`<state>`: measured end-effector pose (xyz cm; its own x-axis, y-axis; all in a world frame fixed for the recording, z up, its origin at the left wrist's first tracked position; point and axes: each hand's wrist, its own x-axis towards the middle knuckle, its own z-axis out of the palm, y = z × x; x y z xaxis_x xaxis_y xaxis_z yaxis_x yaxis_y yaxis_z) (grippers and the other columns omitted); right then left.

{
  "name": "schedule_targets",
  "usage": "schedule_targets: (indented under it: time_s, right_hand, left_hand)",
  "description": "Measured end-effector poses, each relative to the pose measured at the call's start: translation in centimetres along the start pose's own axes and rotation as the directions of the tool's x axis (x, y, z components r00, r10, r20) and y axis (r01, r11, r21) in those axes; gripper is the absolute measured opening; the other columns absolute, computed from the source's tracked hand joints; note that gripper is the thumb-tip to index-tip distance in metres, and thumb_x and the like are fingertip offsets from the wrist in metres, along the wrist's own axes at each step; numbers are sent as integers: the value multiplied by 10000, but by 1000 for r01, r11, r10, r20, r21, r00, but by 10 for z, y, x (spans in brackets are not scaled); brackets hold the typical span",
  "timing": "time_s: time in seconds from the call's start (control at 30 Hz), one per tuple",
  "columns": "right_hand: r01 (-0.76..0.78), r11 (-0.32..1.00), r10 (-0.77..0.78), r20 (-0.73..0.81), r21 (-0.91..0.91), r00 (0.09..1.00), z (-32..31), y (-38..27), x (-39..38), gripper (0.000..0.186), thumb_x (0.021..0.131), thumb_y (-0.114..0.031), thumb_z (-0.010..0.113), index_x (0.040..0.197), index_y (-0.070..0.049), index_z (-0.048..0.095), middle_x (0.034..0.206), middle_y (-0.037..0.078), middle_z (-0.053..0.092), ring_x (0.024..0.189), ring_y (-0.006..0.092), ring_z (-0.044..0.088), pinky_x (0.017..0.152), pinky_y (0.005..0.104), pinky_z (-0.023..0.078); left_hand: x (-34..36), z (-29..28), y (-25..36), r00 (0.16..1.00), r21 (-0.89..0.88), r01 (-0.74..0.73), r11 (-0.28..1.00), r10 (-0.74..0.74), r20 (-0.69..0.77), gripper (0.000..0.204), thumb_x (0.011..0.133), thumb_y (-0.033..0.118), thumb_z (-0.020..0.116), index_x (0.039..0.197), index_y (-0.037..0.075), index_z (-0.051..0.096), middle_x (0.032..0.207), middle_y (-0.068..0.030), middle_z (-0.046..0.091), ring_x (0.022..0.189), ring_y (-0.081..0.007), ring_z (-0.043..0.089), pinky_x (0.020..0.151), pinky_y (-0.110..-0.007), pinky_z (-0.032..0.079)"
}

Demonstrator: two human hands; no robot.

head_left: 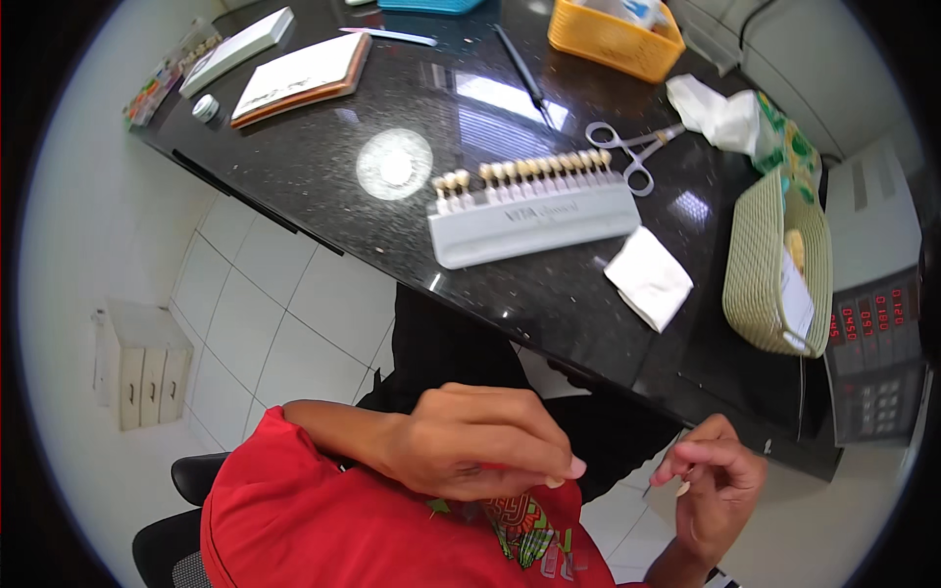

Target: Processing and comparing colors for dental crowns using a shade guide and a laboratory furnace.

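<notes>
My left hand is over the red shirt in my lap, fingers curled in a pinch on a small pale piece, largely hidden by them. My right hand, lower right, has curled fingers holding a small cream tooth-shaped tab. Above them on the black glossy desk lies a grey shade-guide holder with a row of several tooth-shaped tabs, showing a gap toward its left. A folded white cloth lies right of the holder, near the desk's front edge.
Scissor-like forceps, crumpled tissue, woven basket and numbered-display device are at right. A yellow basket and pen-like tool sit behind. Notepad, white box and small jar are at left. Drawers stand lower left.
</notes>
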<state>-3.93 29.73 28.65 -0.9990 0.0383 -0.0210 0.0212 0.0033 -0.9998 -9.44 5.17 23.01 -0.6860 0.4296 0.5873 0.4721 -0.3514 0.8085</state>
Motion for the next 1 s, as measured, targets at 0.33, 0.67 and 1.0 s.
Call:
schedule_targets:
  time_s: [0.33,0.67,1.0]
  right_hand:
    - [256,903,-114,381,-346,917,88,-54,143,85,876,20,618,960,11,630,915,45,647,805,103,609,788,233,468]
    - [237,837,89,550,-493,831,136,-35,203,299,872,3,638,1153,-53,557,827,8,633,736,38,590,652,187,446]
    - [555,628,-82,662,-546,745,134,-32,210,176,813,-23,708,982,-33,659,842,0,650,628,31,503,560,210,395]
  left_hand:
    - [16,-75,11,962,586,-166,793,262,-82,295,680,-96,767,955,8,742,892,-126,698,755,-198,687,625,-273,555]
    - [24,-92,2,979,845,-131,519,202,28,144,803,63,727,943,30,722,1043,-110,738,1047,-259,704,916,-405,568]
    - [20,-93,-9,979,855,-113,506,205,8,139,799,63,737,932,25,727,1016,-104,744,1033,-243,711,925,-385,569]
